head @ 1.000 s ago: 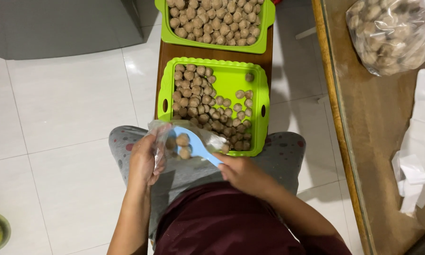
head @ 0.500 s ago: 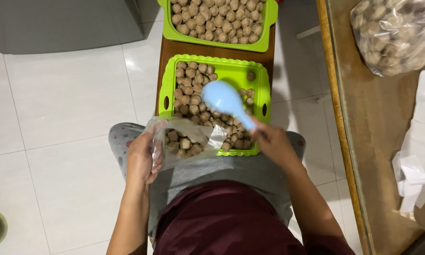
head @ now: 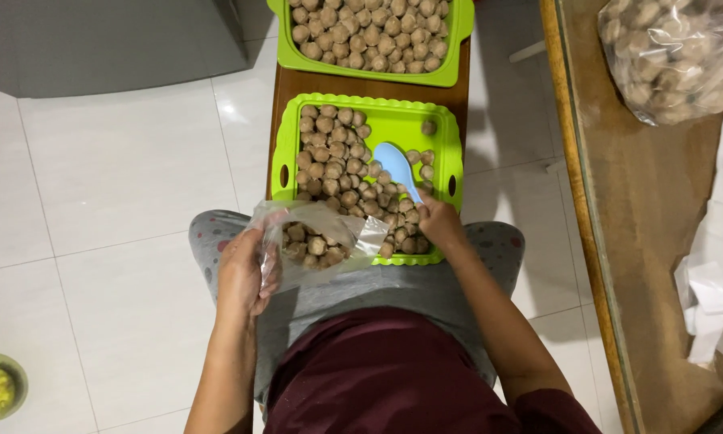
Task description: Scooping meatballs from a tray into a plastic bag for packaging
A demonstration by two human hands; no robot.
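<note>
Left hand: left hand (head: 245, 273) pinches the near rim of a clear plastic bag (head: 317, 241), holding the mouth open toward 1 o'clock so meatballs can drop in; a small heap already lies inside
Right hand: right hand (head: 439, 221) is closed around the handle of a light blue plastic spoon (head: 397, 165), its bowl face down among the meatballs (head: 333, 157), pointing to 11 o'clock
Near tray: green tray (head: 446, 145) sits on a narrow brown wooden stool (head: 361, 87) straight ahead at 12 o'clock; meatballs crowd its left half and near edge, while the far right corner is mostly bare green, which leaves room for the spoon to slide
Far tray: second green tray (head: 361, 76) lies beyond at 12 o'clock, packed full, just apart from the near one
Bag position: bag rests on the lap, its mouth touching the near tray's front rim, so the carry from tray to bag is short
Edges: raised tray rim stands between spoon and bag and must be cleared
Right side: wooden table (head: 618, 201) at 3 o'clock holds a filled plastic bag (head: 675, 56) and white wrappings (head: 719, 273)
Open room: white tiled floor (head: 120, 177) at 9 o'clock is open, with a small green bowl (head: 0, 390) at 8 o'clock
</note>
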